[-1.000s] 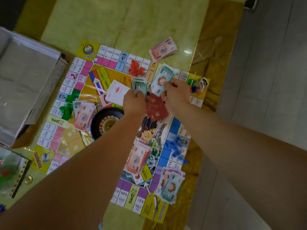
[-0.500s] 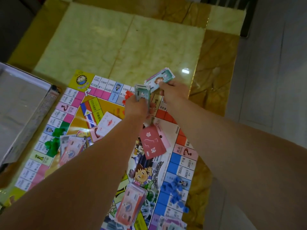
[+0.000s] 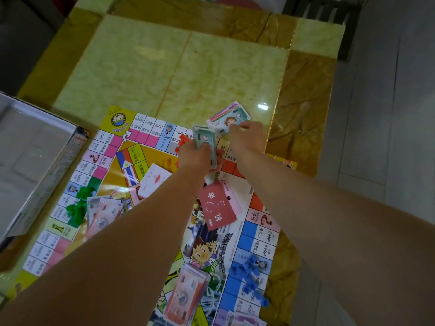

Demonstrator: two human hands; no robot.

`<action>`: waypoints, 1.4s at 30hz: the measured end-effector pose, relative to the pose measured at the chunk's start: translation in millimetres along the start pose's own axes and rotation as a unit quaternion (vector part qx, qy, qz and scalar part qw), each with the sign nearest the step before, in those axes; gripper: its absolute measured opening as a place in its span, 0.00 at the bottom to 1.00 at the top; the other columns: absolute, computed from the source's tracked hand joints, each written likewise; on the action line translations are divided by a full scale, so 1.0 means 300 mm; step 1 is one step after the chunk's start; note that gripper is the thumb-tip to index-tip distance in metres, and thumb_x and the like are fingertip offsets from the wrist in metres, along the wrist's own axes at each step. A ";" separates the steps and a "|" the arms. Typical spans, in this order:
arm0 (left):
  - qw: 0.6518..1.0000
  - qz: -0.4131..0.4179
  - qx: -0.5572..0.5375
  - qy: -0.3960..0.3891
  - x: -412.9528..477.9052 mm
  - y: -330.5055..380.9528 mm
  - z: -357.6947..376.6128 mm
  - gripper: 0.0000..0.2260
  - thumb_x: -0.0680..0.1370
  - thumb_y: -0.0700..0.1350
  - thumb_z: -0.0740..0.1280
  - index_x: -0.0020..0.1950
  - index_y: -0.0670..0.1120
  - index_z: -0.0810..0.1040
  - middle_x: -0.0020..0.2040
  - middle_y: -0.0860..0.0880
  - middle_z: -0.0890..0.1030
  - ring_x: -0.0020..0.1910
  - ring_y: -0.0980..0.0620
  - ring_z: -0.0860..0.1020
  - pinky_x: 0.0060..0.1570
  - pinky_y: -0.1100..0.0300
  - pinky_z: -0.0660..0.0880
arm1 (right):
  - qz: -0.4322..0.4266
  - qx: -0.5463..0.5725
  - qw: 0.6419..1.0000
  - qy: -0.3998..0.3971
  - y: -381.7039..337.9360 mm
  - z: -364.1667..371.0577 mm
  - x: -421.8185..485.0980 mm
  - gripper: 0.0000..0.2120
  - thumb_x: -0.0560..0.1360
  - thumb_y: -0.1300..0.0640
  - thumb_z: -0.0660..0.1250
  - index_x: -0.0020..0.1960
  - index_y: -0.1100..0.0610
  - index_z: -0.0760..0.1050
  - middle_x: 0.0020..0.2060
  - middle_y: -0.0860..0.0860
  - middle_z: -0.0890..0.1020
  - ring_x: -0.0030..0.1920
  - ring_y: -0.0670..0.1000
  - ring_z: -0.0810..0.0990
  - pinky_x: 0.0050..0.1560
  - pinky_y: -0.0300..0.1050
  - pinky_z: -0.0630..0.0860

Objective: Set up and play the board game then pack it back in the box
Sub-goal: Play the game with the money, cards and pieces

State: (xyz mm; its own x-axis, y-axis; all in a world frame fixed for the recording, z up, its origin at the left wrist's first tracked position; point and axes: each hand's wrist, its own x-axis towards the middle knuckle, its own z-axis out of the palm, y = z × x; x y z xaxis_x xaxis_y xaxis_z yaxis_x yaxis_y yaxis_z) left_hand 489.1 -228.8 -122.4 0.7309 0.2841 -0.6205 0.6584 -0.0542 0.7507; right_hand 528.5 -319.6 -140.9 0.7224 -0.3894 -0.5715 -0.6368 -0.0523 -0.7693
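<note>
Fingers [image 3: 202, 149] of the left hand [image 3: 194, 157] are curled round a small wad of green banknotes [image 3: 204, 140], which is held on edge above the far side of the game board [image 3: 150, 158]; the fingers [image 3: 244, 126] of the right hand [image 3: 247, 140] are bent and pinch one green banknote with a cartoon girl [image 3: 223, 123] by its near end; that note is held over a few pink and purple banknotes [image 3: 235, 108] on the bench [image 3: 188, 74], just past the board's far edge, and whether it touches them cannot be told; the board is spread flat on the bench beneath both forearms; a red Chance card deck [image 3: 217, 209] is seen between the forearms near the board's middle, and a white card [image 3: 155, 181] is laid face up to its left; red houses [image 3: 182, 140] are gathered just left of the left hand; green houses [image 3: 78, 203] are clustered on the board's left side, beside a loose pile of pink banknotes [image 3: 103, 215]; blue houses [image 3: 247, 272] are scattered on the right side; an orange banknote stack [image 3: 186, 296] is set at the near end; the opened game box [image 3: 35, 165] is placed at the left, beside the board.
</note>
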 end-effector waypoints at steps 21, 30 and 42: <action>0.994 0.012 -0.068 0.087 -0.296 -0.212 -0.464 0.05 0.78 0.36 0.63 0.52 0.41 0.77 0.38 0.43 0.81 0.29 0.50 0.78 0.25 0.63 0.74 | -0.035 -0.113 0.956 -0.269 0.137 0.125 -0.535 0.13 0.73 0.56 0.73 0.32 0.58 0.75 0.26 0.51 0.73 0.26 0.47 0.69 0.28 0.36 0.66; 0.977 -0.070 -0.110 0.171 -0.315 -0.396 -0.798 0.07 0.81 0.39 0.57 0.51 0.44 0.74 0.41 0.42 0.78 0.36 0.44 0.78 0.42 0.48 0.79 | -0.019 -0.187 0.950 -0.250 0.225 0.363 -0.728 0.09 0.75 0.59 0.70 0.39 0.61 0.74 0.28 0.54 0.75 0.26 0.50 0.69 0.29 0.41 0.68; 0.981 -0.074 -0.137 0.112 -0.326 -0.481 -0.954 0.11 0.81 0.35 0.54 0.59 0.43 0.72 0.36 0.46 0.78 0.28 0.52 0.75 0.25 0.63 0.74 | -0.115 -0.252 0.956 -0.099 0.269 0.538 -0.730 0.23 0.73 0.57 0.72 0.62 0.59 0.65 0.59 0.61 0.76 0.56 0.62 0.78 0.57 0.55 0.77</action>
State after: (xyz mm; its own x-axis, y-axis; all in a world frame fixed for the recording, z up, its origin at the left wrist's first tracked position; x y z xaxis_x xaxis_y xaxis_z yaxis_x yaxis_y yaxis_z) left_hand 271.2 25.1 -105.1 0.5529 0.4736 -0.6855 0.6593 0.2544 0.7075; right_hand 362.6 -90.0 -123.9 0.8636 -0.1361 -0.4855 -0.4690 -0.5704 -0.6743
